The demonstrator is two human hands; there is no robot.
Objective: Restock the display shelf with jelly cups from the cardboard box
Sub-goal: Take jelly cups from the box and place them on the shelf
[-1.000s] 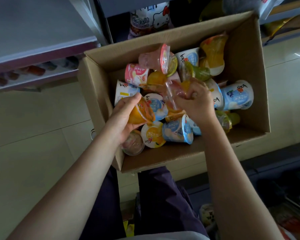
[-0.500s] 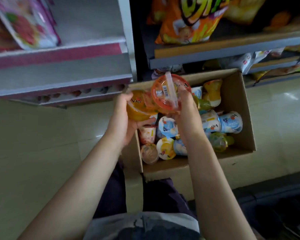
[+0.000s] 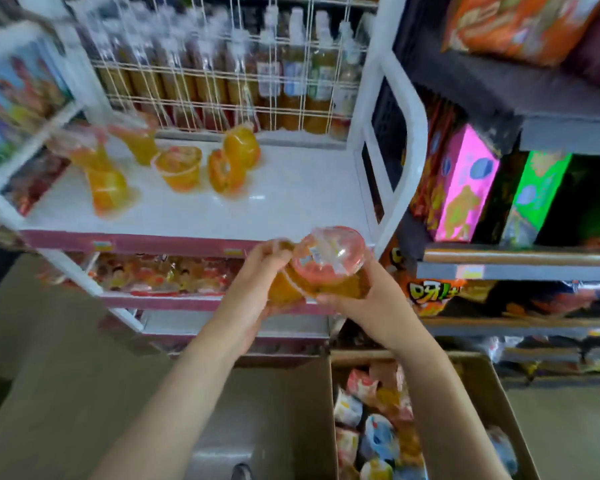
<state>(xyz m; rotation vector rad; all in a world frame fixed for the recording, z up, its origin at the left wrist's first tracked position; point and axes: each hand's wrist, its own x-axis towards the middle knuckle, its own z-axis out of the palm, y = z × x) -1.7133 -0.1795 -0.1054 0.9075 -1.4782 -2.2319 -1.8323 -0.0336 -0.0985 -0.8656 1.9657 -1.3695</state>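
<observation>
Both hands hold orange jelly cups in front of the shelf edge: the left hand curls round one clear plastic cup, the right hand grips a pink-lidded cup, probably to set them down together. The white display shelf already carries several orange cups, while the brown cardboard box below holds many more

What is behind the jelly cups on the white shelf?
Behind the jelly cups on the white shelf, bottles stand behind a wire grille. Their bases are hidden.
</observation>
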